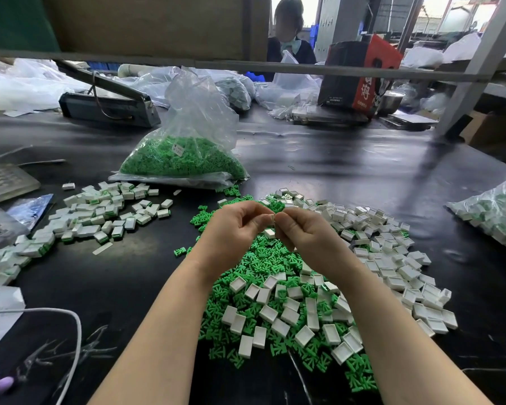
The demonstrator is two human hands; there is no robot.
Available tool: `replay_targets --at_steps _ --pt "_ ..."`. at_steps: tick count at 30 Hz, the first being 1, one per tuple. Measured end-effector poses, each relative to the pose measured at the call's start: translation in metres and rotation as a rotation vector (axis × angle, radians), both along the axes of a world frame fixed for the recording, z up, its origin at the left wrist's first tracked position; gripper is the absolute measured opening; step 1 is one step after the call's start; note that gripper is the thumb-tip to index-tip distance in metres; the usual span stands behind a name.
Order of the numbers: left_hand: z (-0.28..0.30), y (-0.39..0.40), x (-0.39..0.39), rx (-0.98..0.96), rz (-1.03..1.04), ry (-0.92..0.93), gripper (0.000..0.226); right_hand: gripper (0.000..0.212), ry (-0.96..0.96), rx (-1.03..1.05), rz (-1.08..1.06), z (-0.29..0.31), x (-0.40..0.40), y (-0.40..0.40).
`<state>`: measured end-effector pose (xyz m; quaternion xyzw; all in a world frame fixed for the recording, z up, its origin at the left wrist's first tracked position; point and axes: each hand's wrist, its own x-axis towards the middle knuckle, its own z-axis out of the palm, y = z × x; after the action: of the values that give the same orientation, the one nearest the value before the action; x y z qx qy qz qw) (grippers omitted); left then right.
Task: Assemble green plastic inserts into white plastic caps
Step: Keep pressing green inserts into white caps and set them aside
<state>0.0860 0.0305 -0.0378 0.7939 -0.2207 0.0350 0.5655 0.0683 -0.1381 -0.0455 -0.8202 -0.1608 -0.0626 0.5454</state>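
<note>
My left hand [234,229] and my right hand [301,232] meet above the middle of the black table, fingertips together, pinching a small white cap [273,218] between them. A second white cap [269,232] shows just below, tucked against my right hand's fingers. Under my hands lies a heap of green inserts [263,258] mixed with loose empty white caps [392,258] spreading to the right. Whether a green insert sits in the pinched cap is hidden by my fingers.
A pile of caps with green showing in them [100,211] lies at the left. A clear bag of green inserts [184,156] stands behind. Another bag of parts [494,211] is at the right edge. A white cable [73,340] curves at lower left. A person sits across the table.
</note>
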Motion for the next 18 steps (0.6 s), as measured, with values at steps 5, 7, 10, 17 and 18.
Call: replay_targets --at_steps 5,7,10,17,18 --pt "0.002 0.0 -0.003 -0.066 0.02 0.069 0.008 0.051 0.205 0.217 0.002 0.004 -0.003 0.004" --pt "0.003 -0.003 -0.004 -0.084 0.044 0.058 0.009 0.065 0.337 0.254 0.032 0.004 -0.003 0.005" --pt "0.005 -0.007 -0.006 -0.098 0.055 0.033 0.011 0.072 0.434 0.342 0.101 0.0 -0.002 0.01" --pt "0.008 -0.01 -0.009 -0.167 0.092 0.043 0.013 0.045 0.56 0.781 0.192 0.002 -0.004 0.019" --pt "0.008 -0.01 -0.009 -0.174 0.092 0.05 0.014 0.045 0.559 0.798 0.193 0.002 -0.004 0.019"
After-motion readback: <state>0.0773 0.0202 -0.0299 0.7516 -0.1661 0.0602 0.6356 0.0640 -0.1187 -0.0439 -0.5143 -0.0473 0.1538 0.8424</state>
